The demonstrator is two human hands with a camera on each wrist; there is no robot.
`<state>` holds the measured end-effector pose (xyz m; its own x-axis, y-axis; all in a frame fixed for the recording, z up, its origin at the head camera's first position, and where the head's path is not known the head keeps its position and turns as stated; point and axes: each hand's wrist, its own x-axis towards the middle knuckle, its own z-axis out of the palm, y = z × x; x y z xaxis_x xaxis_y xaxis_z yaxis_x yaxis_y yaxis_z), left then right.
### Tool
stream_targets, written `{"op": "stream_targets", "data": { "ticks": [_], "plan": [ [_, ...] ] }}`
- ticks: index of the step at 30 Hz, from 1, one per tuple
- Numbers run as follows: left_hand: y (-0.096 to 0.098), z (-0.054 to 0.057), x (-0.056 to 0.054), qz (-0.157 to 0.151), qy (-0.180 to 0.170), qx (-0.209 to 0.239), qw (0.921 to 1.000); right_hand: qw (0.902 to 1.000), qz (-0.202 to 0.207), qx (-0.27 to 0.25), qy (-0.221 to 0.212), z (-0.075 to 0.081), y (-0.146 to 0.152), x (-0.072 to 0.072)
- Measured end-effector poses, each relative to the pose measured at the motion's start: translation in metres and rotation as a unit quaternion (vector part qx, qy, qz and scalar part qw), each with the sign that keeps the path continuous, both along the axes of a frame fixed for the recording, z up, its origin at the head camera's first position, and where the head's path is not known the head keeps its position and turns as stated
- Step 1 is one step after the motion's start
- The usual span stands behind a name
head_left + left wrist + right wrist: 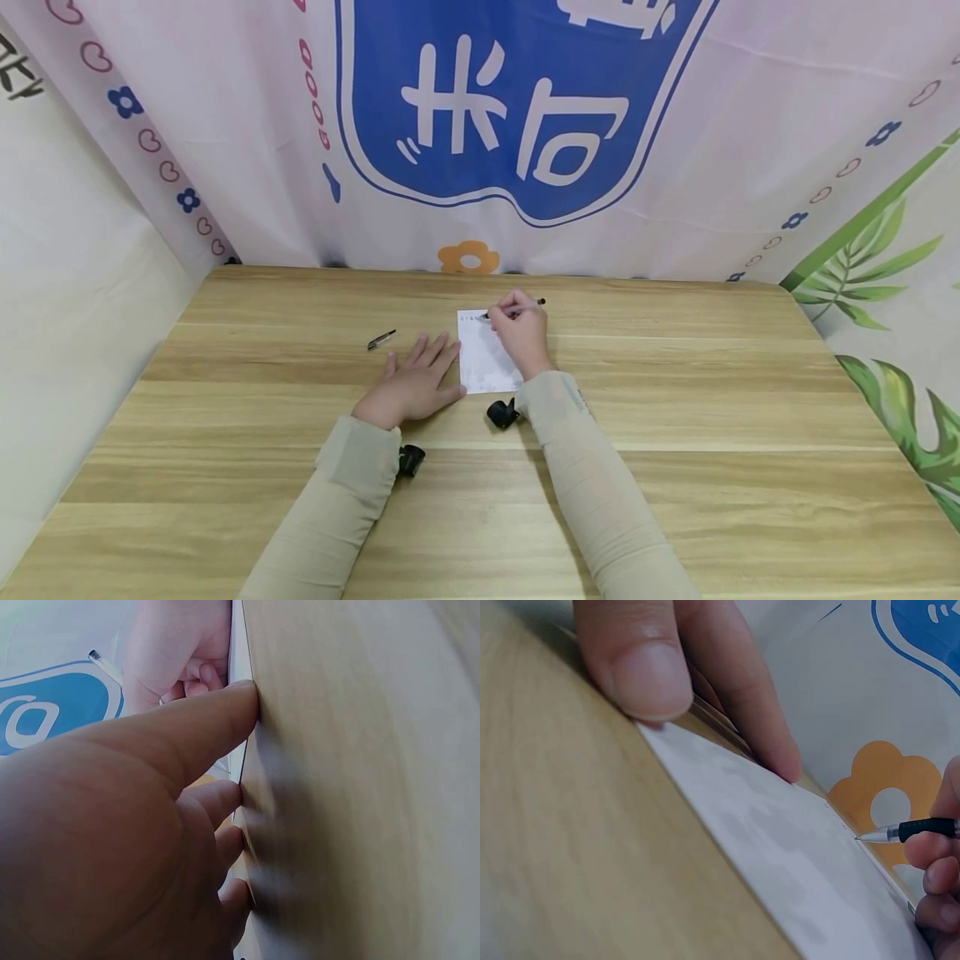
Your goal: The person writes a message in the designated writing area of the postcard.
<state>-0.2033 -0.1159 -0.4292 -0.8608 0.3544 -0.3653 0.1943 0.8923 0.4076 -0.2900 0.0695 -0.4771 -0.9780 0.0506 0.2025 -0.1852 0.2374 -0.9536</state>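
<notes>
A small white sheet of paper point(487, 358) lies on the wooden table, with a short row of marks along its top edge. My right hand point(522, 333) pinches a pen point(516, 309) whose tip is at that row. In the right wrist view the pen point(907, 830) shows a clear tip section and a black grip. My left hand point(412, 385) lies spread on the table, its thumb and a fingertip touching the paper's left edge and lower corner. Up close, the left thumb point(646, 671) presses the corner of the sheet point(757, 832).
A dark pen cap point(382, 339) lies left of the paper. Black wrist cameras point(502, 414) sit at both cuffs. Behind the table's far edge hangs a printed curtain point(270, 208) with a blue sign and an orange flower.
</notes>
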Motion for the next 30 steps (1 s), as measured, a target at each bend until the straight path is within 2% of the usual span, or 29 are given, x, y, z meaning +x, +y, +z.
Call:
{"op": "stream_targets", "data": {
  "ticks": [5,8,14,18,21,25,27,30],
  "plan": [
    [0.0,-0.002,-0.002,-0.001,-0.001,0.0,1.0,1.0,0.0,-0.003,-0.004,0.0,0.0,0.0],
    [0.0,-0.006,-0.004,0.002,-0.002,0.001,1.0,0.9997,-0.009,-0.021,-0.01,0.0,0.0,-0.001],
    [0.0,-0.013,-0.006,0.006,-0.005,-0.002,1.0,0.9903,-0.035,-0.13,-0.033,0.0,0.002,-0.006],
    [-0.001,-0.008,-0.004,0.002,-0.007,-0.001,1.0,0.9828,-0.031,-0.176,-0.046,0.0,0.003,-0.007],
    [-0.002,-0.002,-0.002,-0.002,-0.005,0.001,1.0,0.97,-0.013,-0.235,-0.061,0.003,0.006,-0.008],
    [-0.002,-0.001,0.0,-0.004,-0.003,0.001,1.0,0.9334,0.024,-0.348,-0.084,0.005,0.016,-0.007],
    [-0.001,-0.002,0.001,-0.005,-0.002,0.002,1.0,0.9182,0.041,-0.383,-0.091,0.006,0.023,-0.006],
    [-0.001,-0.001,0.002,-0.008,0.0,0.006,1.0,0.9075,0.058,-0.406,-0.092,0.006,0.03,-0.006]
  ]
}}
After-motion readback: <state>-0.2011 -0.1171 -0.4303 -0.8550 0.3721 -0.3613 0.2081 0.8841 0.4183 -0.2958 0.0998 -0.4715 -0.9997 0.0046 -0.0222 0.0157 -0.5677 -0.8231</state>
